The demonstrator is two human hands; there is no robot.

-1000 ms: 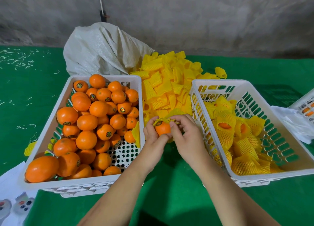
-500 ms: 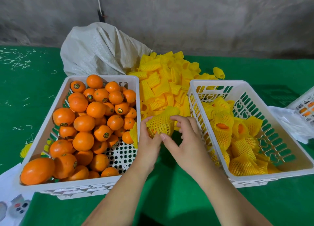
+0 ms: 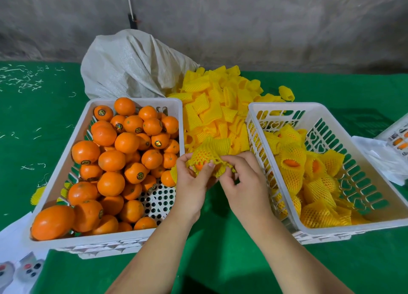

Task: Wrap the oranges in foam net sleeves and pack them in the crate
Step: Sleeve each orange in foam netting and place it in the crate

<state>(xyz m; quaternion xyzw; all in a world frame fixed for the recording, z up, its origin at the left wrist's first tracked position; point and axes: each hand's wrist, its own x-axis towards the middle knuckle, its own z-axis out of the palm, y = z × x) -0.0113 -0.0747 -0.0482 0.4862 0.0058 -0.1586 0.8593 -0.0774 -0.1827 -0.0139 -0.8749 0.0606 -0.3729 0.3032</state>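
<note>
Between the two crates I hold one orange in a yellow foam net sleeve. My left hand grips it from the left and below, thumb on the net. My right hand pinches the sleeve's frilled near edge. A bit of bare orange shows through the sleeve's opening. The left white crate is heaped with bare oranges. The right white crate holds several sleeved oranges. A pile of loose yellow sleeves lies behind my hands.
A white woven sack slumps behind the left crate. Green cloth covers the table. White paper and the corner of another crate sit at the far right. Printed paper lies at the near left corner.
One second ago the orange was mostly bare with the sleeve just at its top. The sleeve has since been pulled down over it, and my right hand now tugs the near edge.
</note>
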